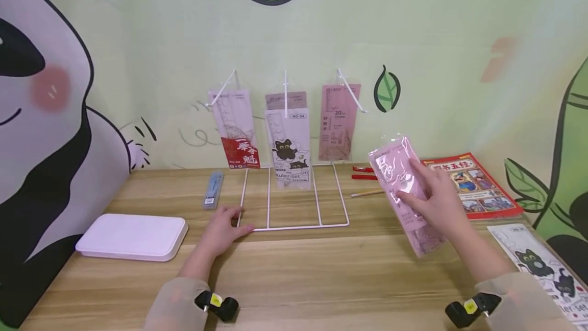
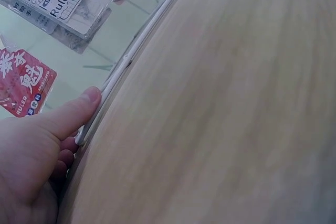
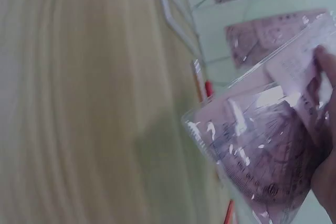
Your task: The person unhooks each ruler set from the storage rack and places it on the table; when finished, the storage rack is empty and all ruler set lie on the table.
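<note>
- The right hand (image 1: 441, 201) holds a pink ruler packet (image 1: 398, 165) up over the right side of the table (image 1: 321, 280), its fingers clamped on the packet, thumb across the front.
- The left hand (image 1: 222, 231) grips the near left corner of the white wire rack (image 1: 294, 228) – fingers and thumb pinched on the frame.
- Ruler packets (image 1: 289, 139) hang from the rack's three hooks (the left one has a red lower part).
- A blue box (image 1: 213, 190) lies just left of the rack – a white case (image 1: 130, 236) farther left.

Flat plastic-sleeved ruler packet (image 1: 398, 176), pink; rectangular wire rack (image 1: 294, 228), white; flat wooden tabletop (image 1: 321, 280), brown with darker grain; broad backdrop (image 1: 174, 40), pale green, leaf-patterned.
</note>
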Demonstrator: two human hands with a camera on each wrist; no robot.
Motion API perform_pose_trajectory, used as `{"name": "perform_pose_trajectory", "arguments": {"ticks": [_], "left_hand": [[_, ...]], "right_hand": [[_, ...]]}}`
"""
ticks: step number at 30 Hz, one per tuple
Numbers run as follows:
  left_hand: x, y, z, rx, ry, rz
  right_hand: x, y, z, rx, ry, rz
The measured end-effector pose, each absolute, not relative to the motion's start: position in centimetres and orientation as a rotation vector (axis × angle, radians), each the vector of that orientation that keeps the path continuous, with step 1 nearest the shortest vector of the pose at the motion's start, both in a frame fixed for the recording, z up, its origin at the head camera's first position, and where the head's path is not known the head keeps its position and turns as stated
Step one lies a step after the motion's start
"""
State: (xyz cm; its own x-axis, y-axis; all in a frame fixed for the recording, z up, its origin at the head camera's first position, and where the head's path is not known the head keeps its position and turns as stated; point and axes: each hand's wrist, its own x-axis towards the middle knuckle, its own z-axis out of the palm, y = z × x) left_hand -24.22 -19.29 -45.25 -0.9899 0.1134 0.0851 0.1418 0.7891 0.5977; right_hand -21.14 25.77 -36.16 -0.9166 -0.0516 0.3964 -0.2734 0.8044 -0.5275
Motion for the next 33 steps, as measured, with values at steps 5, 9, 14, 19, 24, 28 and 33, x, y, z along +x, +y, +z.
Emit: {"name": "perform_pose_trajectory", "arguments": {"ticks": [5, 9, 14, 19, 24, 28, 33], "left_hand": [[-24.1, -19.3, -45.3, -0.202, -2.933, -0.996], [-24.1, -19.3, -45.3, -0.193, -2.941, -0.999], [-24.3, -19.3, -45.2, -0.194, -2.940, -0.995], [-24.2, -19.3, -45.2, -0.180, -2.948, -1.008], [-24.1, -19.4, -45.2, -0.173, -2.948, -1.012], [-24.2, -19.3, -45.2, -0.178, -2.941, -1.015], [-24.3, -19.3, -45.2, -0.188, -2.941, -1.005]], "right_hand": [[-21.0, 27.5, -38.1, 0.203, -2.780, 0.763], [-20.8, 28.9, -39.5, 0.163, -2.858, 0.792], [-20.0, 30.8, -40.8, 0.096, -2.927, 0.808], [-18.9, 32.5, -41.5, 0.136, -3.001, 0.751], [-18.0, 33.5, -41.9, 0.231, -3.034, 0.661], [-17.4, 34.1, -41.9, 0.252, -3.091, 0.598], [-16.9, 35.0, -41.7, 0.170, -3.211, 0.561]]}}
